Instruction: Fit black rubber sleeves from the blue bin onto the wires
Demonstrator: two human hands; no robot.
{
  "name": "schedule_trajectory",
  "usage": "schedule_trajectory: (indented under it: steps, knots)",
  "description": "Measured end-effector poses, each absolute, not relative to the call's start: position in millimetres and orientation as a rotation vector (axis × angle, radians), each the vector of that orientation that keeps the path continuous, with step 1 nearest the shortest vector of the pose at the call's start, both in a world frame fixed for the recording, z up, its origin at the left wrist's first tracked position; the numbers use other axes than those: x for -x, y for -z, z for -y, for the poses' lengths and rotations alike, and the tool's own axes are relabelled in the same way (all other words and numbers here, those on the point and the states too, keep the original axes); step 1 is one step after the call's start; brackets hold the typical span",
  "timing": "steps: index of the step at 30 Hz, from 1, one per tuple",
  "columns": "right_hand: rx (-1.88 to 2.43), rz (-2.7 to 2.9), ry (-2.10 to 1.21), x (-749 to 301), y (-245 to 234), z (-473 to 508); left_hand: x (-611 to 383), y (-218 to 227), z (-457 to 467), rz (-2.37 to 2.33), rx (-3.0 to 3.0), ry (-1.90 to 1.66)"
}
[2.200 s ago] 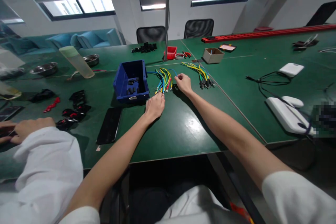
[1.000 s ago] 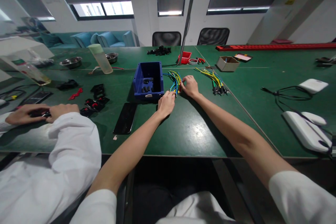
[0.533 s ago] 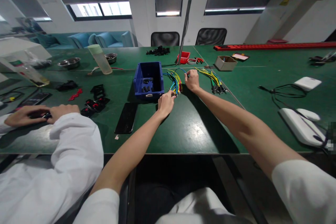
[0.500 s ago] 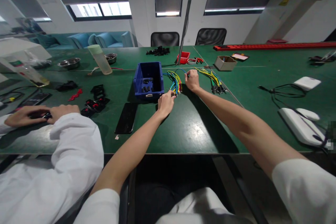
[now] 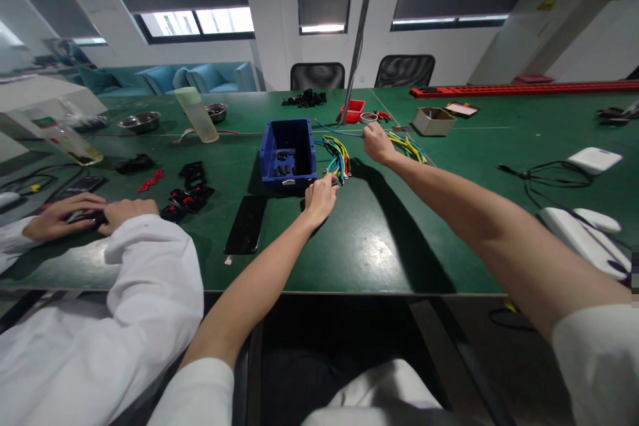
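A bundle of coloured wires (image 5: 338,156) lies on the green table (image 5: 389,226) just right of a blue bin (image 5: 288,154). My left hand (image 5: 320,197) rests closed at the near ends of the bundle, its fingertips pinched on the wire ends. My right hand (image 5: 378,143) is raised above the table, closed on one blue wire (image 5: 337,130) that stretches left and back from it. A second wire bundle (image 5: 410,146) lies right behind that hand.
A black phone (image 5: 245,224) lies left of my left arm. A co-worker in a white sleeve (image 5: 124,293) works at the left among black and red parts (image 5: 187,196). A cardboard box (image 5: 433,121), red tray (image 5: 353,110), bottle (image 5: 196,114) and white devices (image 5: 584,239) are on the table.
My right hand has lifted up and to the right, drawing one blue wire out of the bundle. My left hand has stayed at the wire ends.
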State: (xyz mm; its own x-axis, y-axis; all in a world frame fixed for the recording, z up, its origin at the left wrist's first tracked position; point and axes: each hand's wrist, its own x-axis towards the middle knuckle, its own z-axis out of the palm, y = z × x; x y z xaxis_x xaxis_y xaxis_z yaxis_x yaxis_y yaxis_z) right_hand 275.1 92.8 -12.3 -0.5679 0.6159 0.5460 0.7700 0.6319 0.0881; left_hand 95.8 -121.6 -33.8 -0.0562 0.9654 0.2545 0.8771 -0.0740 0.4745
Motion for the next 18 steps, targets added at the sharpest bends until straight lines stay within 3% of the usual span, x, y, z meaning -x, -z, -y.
schedule_trajectory:
  steps: [11,18]
  knots:
    - [1.358,1.65,-0.255,-278.8,41.0,-52.5,-95.1,37.2,120.5,-2.01,-2.022,-0.877]
    - [1.16,1.311,-0.526,-284.9,39.4,11.4,-100.2,40.6,120.2,-1.714,-2.178,-1.077]
